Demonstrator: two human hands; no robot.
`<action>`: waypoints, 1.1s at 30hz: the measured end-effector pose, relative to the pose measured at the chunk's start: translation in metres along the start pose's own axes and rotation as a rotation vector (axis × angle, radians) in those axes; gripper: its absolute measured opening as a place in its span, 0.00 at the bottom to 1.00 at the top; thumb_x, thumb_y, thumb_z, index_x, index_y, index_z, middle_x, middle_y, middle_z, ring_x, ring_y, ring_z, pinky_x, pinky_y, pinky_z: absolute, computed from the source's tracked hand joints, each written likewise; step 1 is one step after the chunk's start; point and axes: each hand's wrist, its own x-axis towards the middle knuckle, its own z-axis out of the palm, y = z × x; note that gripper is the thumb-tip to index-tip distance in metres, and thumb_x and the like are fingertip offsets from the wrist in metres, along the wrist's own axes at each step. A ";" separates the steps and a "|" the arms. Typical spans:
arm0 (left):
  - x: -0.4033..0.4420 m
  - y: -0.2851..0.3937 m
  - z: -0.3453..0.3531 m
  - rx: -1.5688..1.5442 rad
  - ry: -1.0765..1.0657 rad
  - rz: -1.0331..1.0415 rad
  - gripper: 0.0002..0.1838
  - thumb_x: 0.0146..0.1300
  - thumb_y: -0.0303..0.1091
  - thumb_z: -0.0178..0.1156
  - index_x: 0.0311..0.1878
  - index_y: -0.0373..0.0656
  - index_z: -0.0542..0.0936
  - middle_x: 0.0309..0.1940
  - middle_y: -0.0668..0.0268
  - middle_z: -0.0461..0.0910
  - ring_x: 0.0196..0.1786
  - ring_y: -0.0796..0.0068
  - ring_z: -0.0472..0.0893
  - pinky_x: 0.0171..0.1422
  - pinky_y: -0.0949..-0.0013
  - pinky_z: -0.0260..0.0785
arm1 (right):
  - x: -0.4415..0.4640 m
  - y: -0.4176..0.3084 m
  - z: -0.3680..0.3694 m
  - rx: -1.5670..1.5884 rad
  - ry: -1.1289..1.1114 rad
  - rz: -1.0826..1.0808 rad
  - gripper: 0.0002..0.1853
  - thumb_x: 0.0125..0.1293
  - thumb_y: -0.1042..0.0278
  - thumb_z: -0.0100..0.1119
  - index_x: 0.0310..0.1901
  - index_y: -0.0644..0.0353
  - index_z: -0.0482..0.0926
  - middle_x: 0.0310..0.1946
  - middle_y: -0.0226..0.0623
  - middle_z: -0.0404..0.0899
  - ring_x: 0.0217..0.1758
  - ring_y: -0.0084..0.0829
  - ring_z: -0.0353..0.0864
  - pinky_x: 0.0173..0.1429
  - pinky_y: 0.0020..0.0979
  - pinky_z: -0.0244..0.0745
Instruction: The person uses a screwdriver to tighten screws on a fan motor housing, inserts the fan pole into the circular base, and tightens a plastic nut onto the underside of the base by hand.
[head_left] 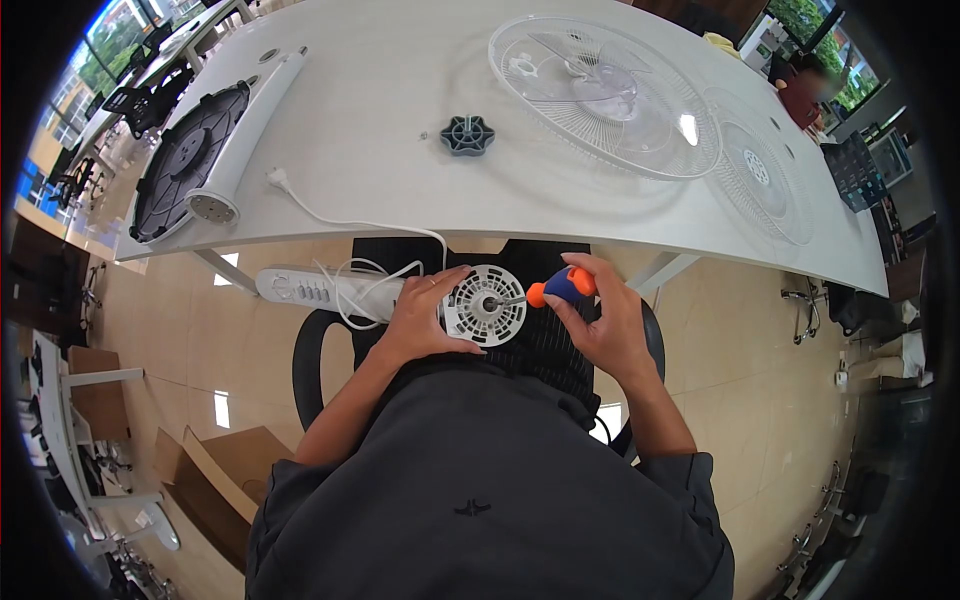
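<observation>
On my lap lies a white fan motor unit (487, 306), its round slotted face turned up toward me with a metal shaft in the middle. My left hand (424, 318) grips its left side. A white control panel with a row of buttons (305, 288) extends to the left of that hand, with a white cord looped over it. Between the fingers of my right hand (606, 318) is a screwdriver (563, 287) with an orange and blue handle. Its shank points left, and the tip reaches the motor face near the shaft.
A white table (370, 120) stands ahead. On it are a fan grille with clear blades (610, 95), a second grille (765, 180), a dark knob (467, 136), a white pole (255, 130), a black round base (190, 155) and a plug (277, 178). A cardboard box (225, 470) sits on the floor.
</observation>
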 end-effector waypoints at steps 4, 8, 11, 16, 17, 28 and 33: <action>0.000 0.000 0.000 0.004 0.008 -0.004 0.63 0.27 0.57 0.87 0.71 0.40 0.74 0.68 0.59 0.78 0.66 0.60 0.78 0.71 0.60 0.61 | 0.003 -0.001 0.003 -0.048 -0.007 -0.052 0.28 0.61 0.63 0.77 0.60 0.59 0.77 0.42 0.41 0.85 0.40 0.39 0.87 0.43 0.36 0.81; -0.001 -0.002 0.001 0.009 0.016 0.013 0.62 0.27 0.56 0.87 0.71 0.41 0.74 0.68 0.59 0.78 0.66 0.60 0.78 0.71 0.61 0.61 | 0.006 -0.001 0.005 -0.052 -0.006 -0.056 0.27 0.61 0.61 0.77 0.58 0.59 0.77 0.40 0.40 0.84 0.38 0.39 0.86 0.41 0.35 0.80; -0.001 -0.001 0.001 0.001 0.006 0.007 0.63 0.27 0.56 0.87 0.72 0.41 0.74 0.68 0.59 0.78 0.66 0.61 0.78 0.71 0.61 0.61 | 0.008 -0.005 0.005 -0.109 -0.034 -0.019 0.27 0.62 0.59 0.77 0.58 0.60 0.76 0.39 0.40 0.84 0.38 0.41 0.86 0.42 0.36 0.81; -0.001 -0.002 0.001 0.013 0.008 0.009 0.63 0.27 0.57 0.86 0.72 0.41 0.74 0.68 0.59 0.78 0.66 0.61 0.78 0.70 0.61 0.62 | 0.020 -0.006 0.012 -0.254 0.096 -0.082 0.24 0.65 0.59 0.73 0.56 0.61 0.74 0.44 0.41 0.82 0.38 0.44 0.85 0.42 0.40 0.80; -0.001 -0.003 0.002 0.014 0.014 0.013 0.62 0.27 0.57 0.86 0.71 0.41 0.74 0.68 0.58 0.78 0.66 0.61 0.78 0.70 0.61 0.62 | 0.022 -0.004 0.011 -0.254 0.096 -0.083 0.24 0.65 0.59 0.73 0.56 0.61 0.74 0.44 0.41 0.82 0.38 0.44 0.85 0.42 0.40 0.80; 0.000 -0.002 0.001 0.025 0.019 0.012 0.63 0.27 0.59 0.86 0.71 0.42 0.74 0.66 0.58 0.79 0.63 0.60 0.80 0.69 0.60 0.63 | 0.028 -0.021 -0.011 -0.091 -0.296 -0.057 0.18 0.69 0.70 0.62 0.58 0.56 0.73 0.52 0.45 0.76 0.44 0.47 0.84 0.43 0.46 0.78; 0.000 -0.007 0.002 0.033 0.037 0.040 0.63 0.28 0.63 0.84 0.71 0.41 0.74 0.67 0.58 0.79 0.61 0.61 0.80 0.67 0.60 0.63 | 0.033 -0.018 -0.010 -0.425 -0.318 0.073 0.24 0.69 0.62 0.65 0.63 0.57 0.71 0.51 0.44 0.78 0.43 0.46 0.84 0.40 0.44 0.78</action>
